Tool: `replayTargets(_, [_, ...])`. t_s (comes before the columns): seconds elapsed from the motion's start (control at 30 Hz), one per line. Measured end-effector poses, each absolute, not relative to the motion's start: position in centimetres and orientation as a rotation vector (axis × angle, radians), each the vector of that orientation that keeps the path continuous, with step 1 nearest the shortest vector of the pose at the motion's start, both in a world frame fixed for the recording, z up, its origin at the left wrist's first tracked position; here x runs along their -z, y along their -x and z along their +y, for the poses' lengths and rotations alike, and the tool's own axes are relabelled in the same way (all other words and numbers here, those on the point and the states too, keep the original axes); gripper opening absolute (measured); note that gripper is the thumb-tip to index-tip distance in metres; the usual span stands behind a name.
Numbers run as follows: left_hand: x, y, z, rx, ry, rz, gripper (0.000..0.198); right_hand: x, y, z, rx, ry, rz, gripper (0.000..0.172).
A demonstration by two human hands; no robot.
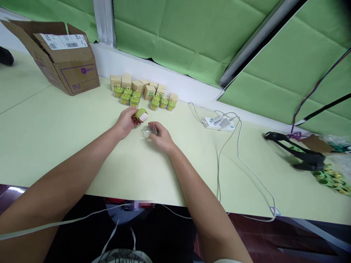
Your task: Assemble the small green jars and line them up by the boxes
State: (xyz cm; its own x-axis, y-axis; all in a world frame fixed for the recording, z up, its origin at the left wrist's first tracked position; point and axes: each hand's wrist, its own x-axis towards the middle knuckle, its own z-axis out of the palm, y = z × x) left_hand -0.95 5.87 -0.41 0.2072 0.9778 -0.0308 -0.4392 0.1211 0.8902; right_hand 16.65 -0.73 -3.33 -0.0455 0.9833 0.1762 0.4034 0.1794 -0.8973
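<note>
My left hand (128,122) is closed on a green lid (142,115), tipped so that its pale underside faces me. Close by on the right, my right hand (161,137) grips a small clear plastic jar (149,130) whose mouth is uncovered. Lid and jar are apart, both held just above the table. Beyond my hands stand several small clear jars with green lids and yellow loops, in a left group (125,98) and a right group (163,103). Behind them is a row of small tan cardboard boxes (149,92).
A large open cardboard box (75,69) stands at the back left. Right of my hands, a white power strip (219,123) lies with cables (239,146) trailing to the table's front edge. Farther right are a black stand-like object (298,149) and several green-and-yellow pieces (333,179).
</note>
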Motion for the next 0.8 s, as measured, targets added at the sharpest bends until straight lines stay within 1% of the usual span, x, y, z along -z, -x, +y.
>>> replayTargets(0.2, [0.35, 0.87, 5.81, -1.199, -0.891, 0.78, 0.014, 3.13, -16.59, -0.86, -0.822, 1.366, -1.612, 0.049])
replayTargets(0.47, [0.29, 0.86, 5.65, -1.192, -0.912, 0.776, 0.014, 2.61, -16.04, -1.44, -0.785, 1.367, -1.658, 0.054])
replayTargets(0.8, [0.28, 0.87, 5.7, -1.188, -0.912, 0.792, 0.016, 2.55, -16.03, -1.45, -0.745, 1.385, -1.674, 0.049])
